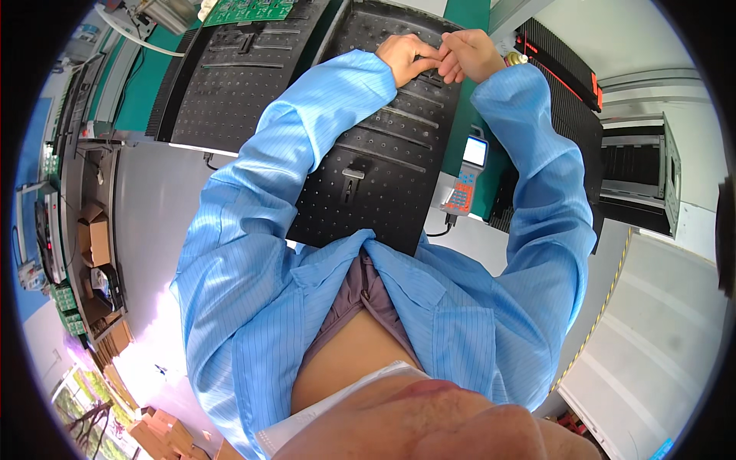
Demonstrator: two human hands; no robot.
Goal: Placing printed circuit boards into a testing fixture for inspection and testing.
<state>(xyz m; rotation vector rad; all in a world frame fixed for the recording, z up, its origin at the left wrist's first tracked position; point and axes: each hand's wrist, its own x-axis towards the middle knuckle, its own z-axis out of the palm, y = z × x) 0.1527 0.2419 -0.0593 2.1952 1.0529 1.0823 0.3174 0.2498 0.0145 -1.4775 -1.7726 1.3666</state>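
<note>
A black perforated metal tray (pixel 399 153) with long slots and a raised rim lies before me, its near end at my body. Over its far right edge my two hands meet. My left hand (pixel 406 58) is closed, thumb and forefinger pinched together. My right hand (pixel 469 57) is closed too, its fingers curled down against the left fingertips. Whatever sits between the fingertips is too small or hidden to make out. A small metal bracket (pixel 351 182) stands in the tray's near part.
To the left lies another black perforated tray (pixel 222 100), a green circuit board (pixel 249 9) on its far end. Right of my tray is a blue-and-orange handheld device (pixel 465 175) with a lit screen, on a green mat. Black finned housings (pixel 563 69) stand farther right.
</note>
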